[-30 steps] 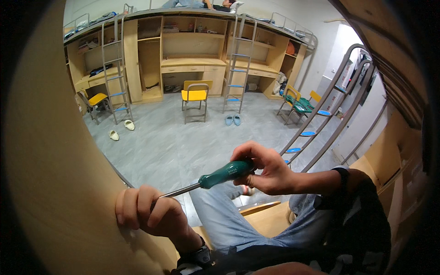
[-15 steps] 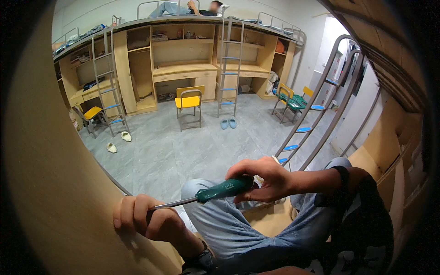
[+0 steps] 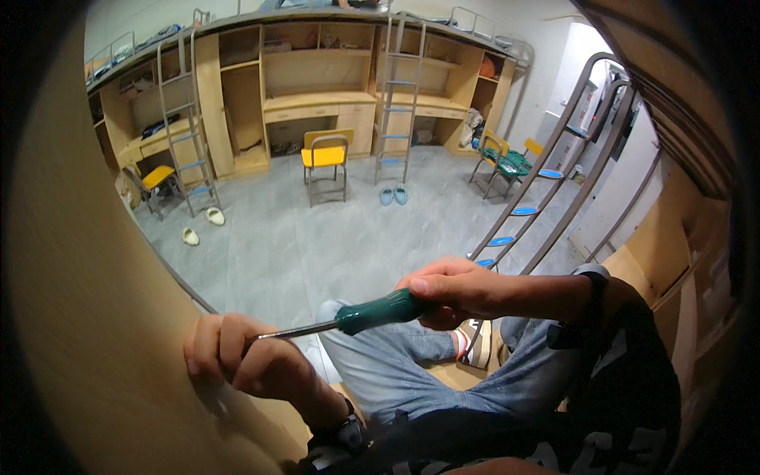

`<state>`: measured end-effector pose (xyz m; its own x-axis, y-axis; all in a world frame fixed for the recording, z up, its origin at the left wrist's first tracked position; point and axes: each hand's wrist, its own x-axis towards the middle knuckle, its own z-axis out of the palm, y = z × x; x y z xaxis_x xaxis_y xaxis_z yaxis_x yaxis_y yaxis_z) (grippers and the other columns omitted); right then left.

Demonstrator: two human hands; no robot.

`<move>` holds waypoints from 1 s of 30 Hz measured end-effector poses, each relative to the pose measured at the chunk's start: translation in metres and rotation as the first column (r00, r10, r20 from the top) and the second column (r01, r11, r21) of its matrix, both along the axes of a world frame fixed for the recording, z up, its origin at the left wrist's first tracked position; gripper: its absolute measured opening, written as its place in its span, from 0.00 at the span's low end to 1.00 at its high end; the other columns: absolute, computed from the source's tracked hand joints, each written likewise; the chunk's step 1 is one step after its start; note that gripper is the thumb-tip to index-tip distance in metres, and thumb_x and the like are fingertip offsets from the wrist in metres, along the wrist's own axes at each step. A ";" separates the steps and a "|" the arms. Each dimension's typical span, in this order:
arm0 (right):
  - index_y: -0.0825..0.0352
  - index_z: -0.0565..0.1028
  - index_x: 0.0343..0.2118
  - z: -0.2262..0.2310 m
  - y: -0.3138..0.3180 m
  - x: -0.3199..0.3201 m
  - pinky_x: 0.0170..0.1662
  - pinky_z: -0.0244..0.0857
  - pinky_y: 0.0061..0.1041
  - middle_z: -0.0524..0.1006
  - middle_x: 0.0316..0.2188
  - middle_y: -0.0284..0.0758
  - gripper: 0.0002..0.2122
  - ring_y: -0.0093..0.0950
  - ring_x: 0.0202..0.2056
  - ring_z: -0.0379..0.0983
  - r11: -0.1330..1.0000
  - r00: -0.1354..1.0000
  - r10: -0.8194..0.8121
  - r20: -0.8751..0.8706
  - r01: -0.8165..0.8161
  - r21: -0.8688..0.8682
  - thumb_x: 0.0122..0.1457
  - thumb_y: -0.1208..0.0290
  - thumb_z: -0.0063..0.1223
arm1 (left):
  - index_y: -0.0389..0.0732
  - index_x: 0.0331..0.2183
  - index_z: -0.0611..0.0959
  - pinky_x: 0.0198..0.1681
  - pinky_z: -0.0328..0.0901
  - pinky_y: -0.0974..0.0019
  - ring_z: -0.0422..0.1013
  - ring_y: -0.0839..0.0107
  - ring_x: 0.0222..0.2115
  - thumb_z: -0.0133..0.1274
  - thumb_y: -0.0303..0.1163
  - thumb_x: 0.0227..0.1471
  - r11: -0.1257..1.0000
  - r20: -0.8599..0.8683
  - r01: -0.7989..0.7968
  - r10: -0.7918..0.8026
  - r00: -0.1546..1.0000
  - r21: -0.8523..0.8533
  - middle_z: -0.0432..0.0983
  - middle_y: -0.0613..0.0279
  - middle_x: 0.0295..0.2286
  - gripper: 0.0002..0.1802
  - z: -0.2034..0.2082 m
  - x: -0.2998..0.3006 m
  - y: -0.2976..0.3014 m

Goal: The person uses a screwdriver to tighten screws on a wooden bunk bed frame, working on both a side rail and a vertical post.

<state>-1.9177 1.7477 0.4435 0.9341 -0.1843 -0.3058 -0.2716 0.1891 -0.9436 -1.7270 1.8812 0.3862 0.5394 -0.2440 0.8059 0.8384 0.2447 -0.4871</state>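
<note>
A screwdriver [image 3: 378, 311] with a dark green handle and a metal shaft lies nearly level in front of me, its shaft pointing left. My right hand [image 3: 450, 291] is closed around the butt of the handle, thumb on top. My left hand [image 3: 252, 358] has its fingers curled about the far part of the shaft, against the pale wooden panel [image 3: 134, 317] on my left. The screwdriver's tip is hidden behind those fingers, so what it touches cannot be seen.
My bent legs in jeans [image 3: 380, 372] are below my hands. A metal ladder [image 3: 524, 211] with blue treads stands close on the right. Across the grey tiled floor [image 3: 293, 237] are a yellow chair [image 3: 324, 157], blue slippers [image 3: 393, 195] and wooden desks [image 3: 321, 101] under bunk beds.
My right hand has turned on the handle, its thumb now on top and its fingers curled beneath. Both hands sit slightly further left, and the view has tilted down a little.
</note>
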 end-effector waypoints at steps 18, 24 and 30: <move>0.71 0.73 0.40 0.025 0.013 0.020 0.24 0.63 0.19 0.74 0.26 0.37 0.18 0.26 0.23 0.71 0.290 0.923 0.295 0.246 0.158 -0.944 0.45 0.73 0.61 | 0.45 0.30 0.75 0.28 0.64 0.70 0.58 0.73 0.29 0.41 0.36 0.57 0.991 0.073 -0.051 0.042 0.996 0.121 0.69 0.69 0.26 0.10 -0.009 0.015 0.004; 0.68 0.71 0.43 0.031 0.015 0.016 0.28 0.66 0.23 0.73 0.27 0.36 0.17 0.26 0.26 0.72 0.434 0.937 0.329 0.119 -0.038 -0.900 0.49 0.72 0.59 | 0.45 0.30 0.75 0.26 0.65 0.70 0.59 0.73 0.27 0.40 0.37 0.57 0.993 0.045 -0.029 0.024 0.999 0.114 0.67 0.68 0.25 0.10 -0.009 0.009 0.002; 0.68 0.70 0.47 0.018 0.003 0.015 0.25 0.60 0.15 0.74 0.29 0.30 0.18 0.18 0.24 0.68 0.745 0.970 0.235 0.053 -0.145 -0.651 0.56 0.64 0.55 | 0.46 0.26 0.72 0.27 0.63 0.72 0.56 0.74 0.25 0.39 0.36 0.57 0.992 0.033 -0.052 0.048 0.998 0.114 0.60 0.69 0.21 0.10 -0.004 0.003 0.006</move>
